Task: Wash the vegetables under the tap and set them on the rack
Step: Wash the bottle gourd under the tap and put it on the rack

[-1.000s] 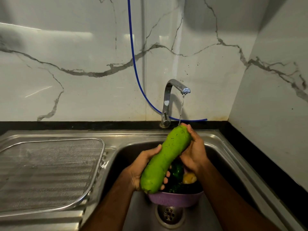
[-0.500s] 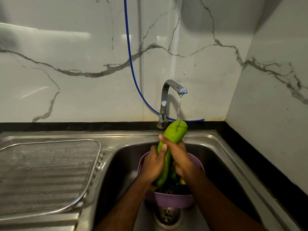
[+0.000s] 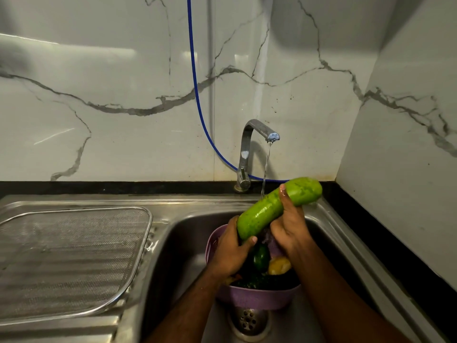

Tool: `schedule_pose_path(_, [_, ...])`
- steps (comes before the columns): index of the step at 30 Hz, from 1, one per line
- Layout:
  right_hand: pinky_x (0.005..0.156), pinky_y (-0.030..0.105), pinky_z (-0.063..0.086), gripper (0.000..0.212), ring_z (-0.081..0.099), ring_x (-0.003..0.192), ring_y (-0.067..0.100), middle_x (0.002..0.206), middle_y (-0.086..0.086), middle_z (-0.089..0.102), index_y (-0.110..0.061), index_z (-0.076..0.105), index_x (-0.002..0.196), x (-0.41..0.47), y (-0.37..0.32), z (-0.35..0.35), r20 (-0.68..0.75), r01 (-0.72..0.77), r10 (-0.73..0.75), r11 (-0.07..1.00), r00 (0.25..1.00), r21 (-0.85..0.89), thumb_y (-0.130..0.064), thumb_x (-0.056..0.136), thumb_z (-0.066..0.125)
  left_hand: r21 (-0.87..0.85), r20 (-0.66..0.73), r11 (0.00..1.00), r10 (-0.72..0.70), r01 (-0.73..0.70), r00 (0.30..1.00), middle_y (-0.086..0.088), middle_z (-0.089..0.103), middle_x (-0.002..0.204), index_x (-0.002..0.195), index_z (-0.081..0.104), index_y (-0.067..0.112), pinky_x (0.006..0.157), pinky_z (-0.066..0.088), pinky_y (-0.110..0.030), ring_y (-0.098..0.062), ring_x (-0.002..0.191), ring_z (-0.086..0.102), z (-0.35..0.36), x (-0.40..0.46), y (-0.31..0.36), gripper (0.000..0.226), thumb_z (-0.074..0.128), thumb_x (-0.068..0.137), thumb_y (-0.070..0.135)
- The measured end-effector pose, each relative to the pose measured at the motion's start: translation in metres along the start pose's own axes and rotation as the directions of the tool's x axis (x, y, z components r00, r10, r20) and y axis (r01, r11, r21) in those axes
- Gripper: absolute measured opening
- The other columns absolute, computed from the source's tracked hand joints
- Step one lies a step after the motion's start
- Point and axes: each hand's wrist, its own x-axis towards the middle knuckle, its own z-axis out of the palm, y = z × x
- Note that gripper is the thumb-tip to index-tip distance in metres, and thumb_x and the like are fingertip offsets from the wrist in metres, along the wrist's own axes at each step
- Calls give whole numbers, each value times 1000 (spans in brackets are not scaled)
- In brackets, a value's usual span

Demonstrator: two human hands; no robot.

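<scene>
Writing: no brand, label or lettering can be read on anything in view.
Drain [image 3: 248, 320]: nearest the viewer, a round perforated strainer in the floor of the sink [image 3: 329, 220], partly under the basket.
Basket [image 3: 257, 297]: a purple plastic colander standing in the basin over the drain; it holds dark leafy greens, a dark green pepper [image 3: 261, 258] and a yellow piece [image 3: 279, 266].
Forearms: both come up from the bottom edge, bare, and converge over the basket.
Left hand [image 3: 230, 252]: palm turned toward the gourd's lower end, fingers curled under it and the thumb laid across its tip, so it grips the gourd from the left.
Right hand [image 3: 288, 225]: wraps the gourd near its middle from below, fingers closed round it, thumb pointing up along the front face.
Gourd [image 3: 277, 206]: long, light green and wet, held in both hands above the basket, tilted with its far end up and to the right; the water stream lands on its upper side, just left of the right thumb.
Rack [image 3: 74, 261]: a steel-rimmed mesh tray lying on the ribbed drainboard to the left of the basin, well apart from the hands.
Tap [image 3: 249, 149]: chrome, at the back edge of the sink, spout bent to the right, water running.
Hose [image 3: 195, 90]: thin and blue, running down the marble wall and passing behind the tap.
</scene>
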Motion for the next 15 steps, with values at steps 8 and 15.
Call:
schedule_pose_path(8, [89, 62, 58, 123, 69, 116, 37, 134, 20, 67, -15, 56, 144, 13, -5, -16, -115, -35, 43, 997, 992, 70, -58, 38, 102, -75, 1, 995, -69, 69, 998, -5, 72, 98, 136, 52, 28, 71, 60, -43, -22, 89, 71, 2, 4, 0, 42, 60, 97, 18])
schedule_pose_path(15, [83, 60, 60, 122, 70, 115, 37, 131, 20, 69, -14, 57, 141, 11, -6, -13, -111, -11, 19, 998, 994, 70, -58, 37, 102, -83, 20, 995, -58, 60, 998, -2, 72, 106, 137, 51, 28, 74, 59, -35, -18, 94, 70, 1, 5, 0, 43, 62, 96, 20])
